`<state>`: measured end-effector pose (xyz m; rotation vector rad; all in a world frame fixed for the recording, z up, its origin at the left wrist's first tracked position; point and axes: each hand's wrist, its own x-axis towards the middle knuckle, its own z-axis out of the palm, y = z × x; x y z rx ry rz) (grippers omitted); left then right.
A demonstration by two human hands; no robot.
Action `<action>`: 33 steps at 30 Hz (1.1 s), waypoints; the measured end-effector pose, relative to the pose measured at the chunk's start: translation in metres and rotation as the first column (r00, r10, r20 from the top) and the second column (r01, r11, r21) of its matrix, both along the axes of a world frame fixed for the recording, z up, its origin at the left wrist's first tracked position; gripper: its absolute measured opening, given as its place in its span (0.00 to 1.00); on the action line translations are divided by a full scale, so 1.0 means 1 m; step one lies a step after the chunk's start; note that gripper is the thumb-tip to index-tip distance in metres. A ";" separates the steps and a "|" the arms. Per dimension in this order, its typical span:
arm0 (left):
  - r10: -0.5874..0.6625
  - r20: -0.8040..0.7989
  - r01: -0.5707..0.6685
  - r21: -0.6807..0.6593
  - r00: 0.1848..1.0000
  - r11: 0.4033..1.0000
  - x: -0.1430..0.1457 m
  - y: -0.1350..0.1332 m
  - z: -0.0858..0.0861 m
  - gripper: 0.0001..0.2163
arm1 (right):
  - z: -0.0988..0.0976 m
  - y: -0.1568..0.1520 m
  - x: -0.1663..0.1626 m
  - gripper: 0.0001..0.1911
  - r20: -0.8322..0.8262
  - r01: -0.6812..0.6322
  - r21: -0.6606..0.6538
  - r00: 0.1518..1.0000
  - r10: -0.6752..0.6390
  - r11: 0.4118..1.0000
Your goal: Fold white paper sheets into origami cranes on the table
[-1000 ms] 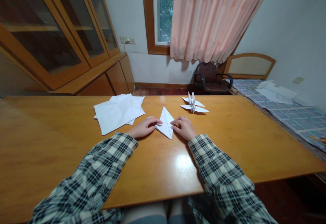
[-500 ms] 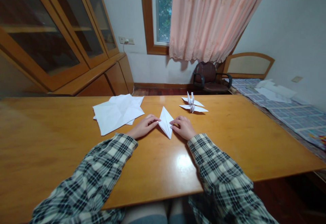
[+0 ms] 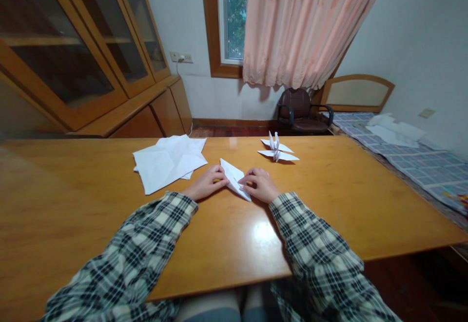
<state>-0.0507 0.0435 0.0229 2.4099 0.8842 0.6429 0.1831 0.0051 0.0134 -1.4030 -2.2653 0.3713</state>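
Paper (image 3: 233, 174), frame centre, upper tip swung left since earlier, left hand (image 3: 207, 183) fingers pinching its edge, right hand (image 3: 262, 185) fingers touching it, grip unclear.

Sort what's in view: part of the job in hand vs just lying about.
In the job:
- folded white paper, fingers of both hands on it
- left hand
- right hand
- table, the work surface

Apparently lying about, untouched:
- creased white sheets
- folded paper birds

A folded white paper (image 3: 231, 171), pointed at both ends, lies aslant on the table (image 3: 219, 244).
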 end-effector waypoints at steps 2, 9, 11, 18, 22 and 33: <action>-0.009 -0.005 0.009 0.001 1.000 1.000 0.000 0.000 -0.001 0.15 | 0.001 0.000 0.000 0.13 0.002 -0.006 -0.018 1.000 0.006 1.000; -0.019 -0.054 0.020 0.023 0.998 1.000 0.002 0.002 -0.004 0.12 | 0.003 0.000 0.000 0.16 0.010 -0.011 -0.045 1.000 0.011 0.999; -0.005 -0.072 0.008 0.035 0.997 0.999 0.002 0.002 -0.004 0.13 | 0.003 0.000 0.000 0.17 0.017 -0.015 -0.045 1.000 0.016 0.999; 0.059 -0.124 -0.047 0.099 0.990 0.994 0.006 -0.001 -0.005 0.13 | 0.003 0.001 0.003 0.18 0.015 -0.051 -0.070 0.999 0.052 0.996; 0.092 -0.142 -0.072 0.139 0.986 0.988 0.008 0.000 -0.008 0.12 | 0.003 0.001 0.005 0.15 -0.004 -0.062 -0.076 0.998 0.062 0.995; 0.140 -0.115 -0.120 0.164 0.984 0.979 0.010 0.001 -0.013 0.10 | -0.001 0.007 0.007 0.09 -0.051 -0.054 -0.090 0.997 0.050 0.994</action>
